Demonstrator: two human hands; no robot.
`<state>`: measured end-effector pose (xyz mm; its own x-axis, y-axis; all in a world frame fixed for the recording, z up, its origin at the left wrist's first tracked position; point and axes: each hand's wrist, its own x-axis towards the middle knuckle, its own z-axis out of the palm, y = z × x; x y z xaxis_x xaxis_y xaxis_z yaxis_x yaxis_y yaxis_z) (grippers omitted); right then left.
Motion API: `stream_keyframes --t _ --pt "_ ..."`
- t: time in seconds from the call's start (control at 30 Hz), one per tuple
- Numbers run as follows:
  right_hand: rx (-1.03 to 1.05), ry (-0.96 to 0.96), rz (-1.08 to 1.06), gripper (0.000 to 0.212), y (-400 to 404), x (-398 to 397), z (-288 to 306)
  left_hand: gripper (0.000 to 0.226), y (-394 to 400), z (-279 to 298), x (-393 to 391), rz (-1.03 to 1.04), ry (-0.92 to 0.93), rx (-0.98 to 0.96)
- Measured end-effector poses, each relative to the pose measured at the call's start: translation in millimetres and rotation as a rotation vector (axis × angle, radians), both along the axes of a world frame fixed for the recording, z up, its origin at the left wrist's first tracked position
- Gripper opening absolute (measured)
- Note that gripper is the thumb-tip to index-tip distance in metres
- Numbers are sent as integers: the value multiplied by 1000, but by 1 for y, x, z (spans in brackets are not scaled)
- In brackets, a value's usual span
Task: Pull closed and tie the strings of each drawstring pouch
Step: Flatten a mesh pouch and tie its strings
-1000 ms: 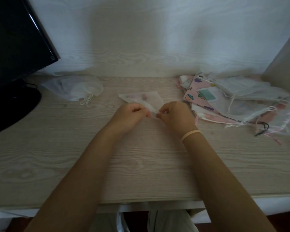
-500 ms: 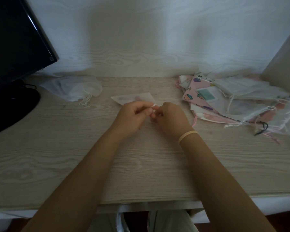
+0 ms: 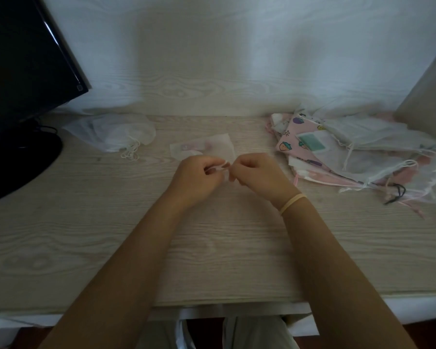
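Observation:
A small sheer white pouch (image 3: 202, 147) with a faint pink print lies flat on the desk (image 3: 86, 222) just beyond my hands. My left hand (image 3: 196, 177) and my right hand (image 3: 257, 175) meet at its near end, knuckles almost touching, each pinching the pouch's thin pale strings (image 3: 224, 167) between thumb and fingers. The knot area is mostly hidden by my fingers. A closed white mesh pouch (image 3: 116, 132) with a knotted cord lies at the back left. A heap of several open pouches (image 3: 350, 152), pink printed and sheer white, lies at the right.
A black monitor (image 3: 23, 59) on its round base (image 3: 18, 167) fills the left back corner. A light wall stands behind the desk. A grey panel (image 3: 428, 91) rises at the far right. Loose cords (image 3: 398, 192) trail from the heap toward the desk's right edge.
My hands came together from slightly apart and shifted a little, working the strings. The pouch beneath them slid and turned slightly on the desk.

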<state>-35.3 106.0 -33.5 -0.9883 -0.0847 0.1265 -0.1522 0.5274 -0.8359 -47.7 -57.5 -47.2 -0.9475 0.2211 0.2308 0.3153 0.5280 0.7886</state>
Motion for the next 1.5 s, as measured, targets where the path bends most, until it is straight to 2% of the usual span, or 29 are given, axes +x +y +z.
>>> stream_keyframes --t 0.13,0.2,0.27,0.33,0.4,0.43,0.53,0.67,0.9,1.1,1.17,1.27,1.37,1.5 --pt "-315 39 27 21 -7 9 11 10 0 1 3 -83 -9 -59" --pt "-460 39 21 16 -4 10 14 20 2 3 4 -88 -50 -37" --pt "-515 36 -24 26 1 6 11 19 3 8 4 -83 -103 -1" --pt "-334 134 -107 36 3 0 5 21 3 10 4 -64 -171 69" --pt "-112 201 -75 28 1 -5 -1 27 1 13 4 -31 -238 126" --pt "-73 195 -29 22 -2 -5 -3 32 0 13 3 -9 -265 152" --pt "-8 214 58 16 -6 -4 -7 34 -1 17 5 56 -338 219" --pt "58 232 25 12 -3 -9 -11 34 0 19 6 55 -376 196" --pt "193 257 54 6 6 -11 -13 30 -2 10 5 45 -253 175" --pt "198 186 11 11 5 -9 -12 14 -1 6 2 149 -145 269" --pt "146 175 -7 11 3 -9 -11 12 -2 8 2 137 -86 234" --pt "-10 215 13 25 -3 -6 -9 10 -5 8 2 65 -33 197" --pt "-109 188 51 27 -7 -5 -10 13 -2 7 3 36 6 177" --pt "-102 185 24 27 -6 -6 -13 21 -1 4 2 101 -4 188"
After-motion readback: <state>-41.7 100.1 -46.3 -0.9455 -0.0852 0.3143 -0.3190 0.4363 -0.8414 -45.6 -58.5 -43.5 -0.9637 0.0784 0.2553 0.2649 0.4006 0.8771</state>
